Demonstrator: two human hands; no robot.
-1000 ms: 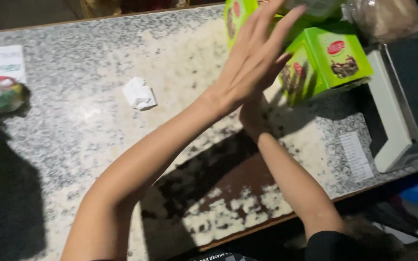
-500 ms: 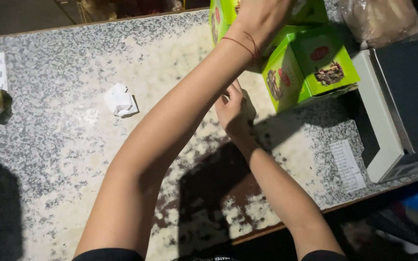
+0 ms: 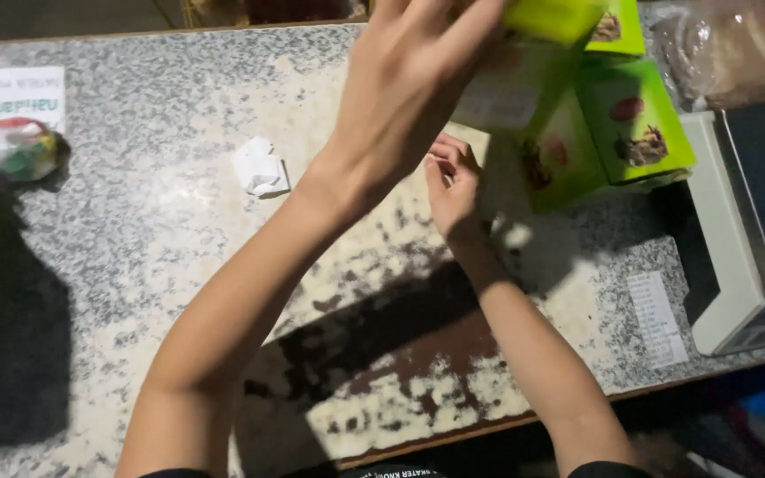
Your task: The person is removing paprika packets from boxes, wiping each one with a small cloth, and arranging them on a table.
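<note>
While both hands [image 3: 436,97] meet, green boxes [image 3: 613,133] lie just right

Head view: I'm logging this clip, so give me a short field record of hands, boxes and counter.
Left hand: raised, fingers on a green box at the top edge
Right hand: low, beside the stacked green boxes; contact unclear
Surface: speckled stone counter
Loose items: crumpled white paper, receipt slip
Right edge: white device
</note>
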